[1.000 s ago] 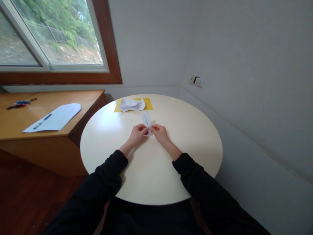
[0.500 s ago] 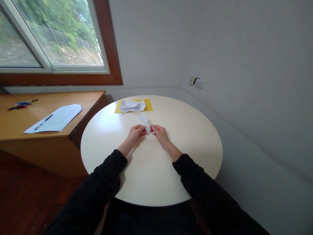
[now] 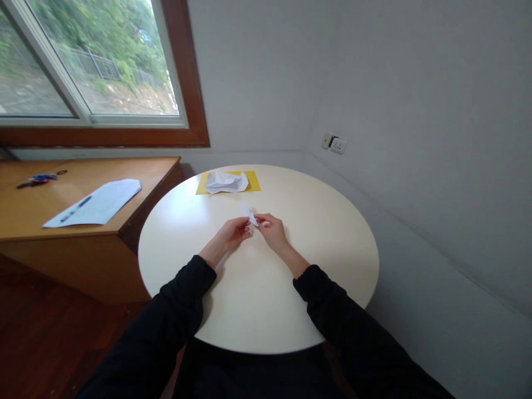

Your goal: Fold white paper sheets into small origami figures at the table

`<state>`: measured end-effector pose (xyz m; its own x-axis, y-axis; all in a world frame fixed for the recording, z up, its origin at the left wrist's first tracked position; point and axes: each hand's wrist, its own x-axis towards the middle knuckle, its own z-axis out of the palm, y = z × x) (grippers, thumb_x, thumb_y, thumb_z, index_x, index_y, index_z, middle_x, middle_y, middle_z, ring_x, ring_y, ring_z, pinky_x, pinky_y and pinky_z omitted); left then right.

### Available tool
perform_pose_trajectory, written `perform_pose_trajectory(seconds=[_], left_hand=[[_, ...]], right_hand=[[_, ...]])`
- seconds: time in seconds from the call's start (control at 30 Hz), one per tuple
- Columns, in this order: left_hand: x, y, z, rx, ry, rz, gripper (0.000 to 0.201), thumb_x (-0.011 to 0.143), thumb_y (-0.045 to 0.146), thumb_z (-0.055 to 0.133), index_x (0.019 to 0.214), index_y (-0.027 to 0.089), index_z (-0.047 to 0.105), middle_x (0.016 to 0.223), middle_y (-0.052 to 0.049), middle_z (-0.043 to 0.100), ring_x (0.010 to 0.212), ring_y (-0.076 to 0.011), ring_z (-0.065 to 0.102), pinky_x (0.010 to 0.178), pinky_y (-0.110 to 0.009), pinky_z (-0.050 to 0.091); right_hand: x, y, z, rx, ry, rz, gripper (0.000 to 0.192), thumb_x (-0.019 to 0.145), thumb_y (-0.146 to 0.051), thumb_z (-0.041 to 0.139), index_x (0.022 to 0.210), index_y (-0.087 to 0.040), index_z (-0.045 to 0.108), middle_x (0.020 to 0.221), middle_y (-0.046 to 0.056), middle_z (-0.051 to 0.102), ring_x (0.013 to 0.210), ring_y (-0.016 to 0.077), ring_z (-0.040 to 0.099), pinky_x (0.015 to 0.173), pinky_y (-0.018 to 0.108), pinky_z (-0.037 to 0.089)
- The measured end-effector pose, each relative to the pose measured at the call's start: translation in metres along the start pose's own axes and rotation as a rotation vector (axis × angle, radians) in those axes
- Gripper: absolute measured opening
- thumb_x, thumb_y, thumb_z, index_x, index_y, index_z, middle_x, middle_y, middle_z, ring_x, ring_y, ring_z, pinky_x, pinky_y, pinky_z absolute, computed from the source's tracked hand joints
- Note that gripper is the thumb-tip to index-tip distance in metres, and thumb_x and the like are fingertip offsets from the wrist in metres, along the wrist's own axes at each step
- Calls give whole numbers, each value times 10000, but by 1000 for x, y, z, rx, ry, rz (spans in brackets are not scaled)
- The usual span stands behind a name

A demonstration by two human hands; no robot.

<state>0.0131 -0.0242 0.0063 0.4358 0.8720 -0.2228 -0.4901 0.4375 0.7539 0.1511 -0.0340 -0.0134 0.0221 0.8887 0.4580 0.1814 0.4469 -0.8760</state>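
- Two hands over round white table (image 3: 257, 299).
- Left hand (image 3: 231, 233) and right hand (image 3: 271, 228): fingertips pinched on one small folded paper (image 3: 248, 213), held just above table centre.
- Beyond: one crumpled white sheet (image 3: 226, 181) on one yellow sheet (image 3: 253, 180).

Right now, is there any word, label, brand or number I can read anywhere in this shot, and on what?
None can be read.
Small folded paper held between the left hand and right hand: no print visible.
Crumpled white paper on the yellow sheet: no print visible.
White sheet on the wooden desk: too far to tell.
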Motion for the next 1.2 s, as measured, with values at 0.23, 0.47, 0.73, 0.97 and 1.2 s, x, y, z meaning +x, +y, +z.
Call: perform_pose_trajectory(seconds=[0.23,0.47,0.73,0.97,1.2], left_hand=[[-3,-3,2,129,-75,57,96,726,186,590,704,96,568,609,-6,523,493,-56,459,526,-208,407],[-13,0,12,636,257,487,211,716,317,579,615,136,545,454,45,420,405,-63,370,429,-214,279],[-14,-15,14,1268,248,876,438,765,188,466,1196,142,527,575,33,501,514,-87,398,562,-223,355],[-17,-19,16,1388,138,698,533,765,179,448,1296,154,426,523,36,480,477,-110,386,570,-237,340],[-18,-16,17,1132,192,687,571,724,189,515,1289,180,434,512,62,444,493,-101,370,574,-215,328]], right_hand=[[0,-3,-1,-141,113,-115,153,730,-217,561,838,-178,662,796,37,636,736,141,556,627,254,439],[2,-3,-7,-272,187,-170,144,768,-241,530,832,-179,643,739,29,605,721,152,543,609,261,429],[2,-6,-8,-423,166,-193,112,774,-201,508,736,-187,613,700,23,578,688,155,513,640,275,415],[0,-10,-10,-455,141,-173,139,783,-207,485,692,-183,586,686,23,562,697,156,503,682,277,411],[1,-20,-11,-430,179,-157,143,778,-250,468,670,-189,539,715,27,569,735,158,515,695,276,413]])
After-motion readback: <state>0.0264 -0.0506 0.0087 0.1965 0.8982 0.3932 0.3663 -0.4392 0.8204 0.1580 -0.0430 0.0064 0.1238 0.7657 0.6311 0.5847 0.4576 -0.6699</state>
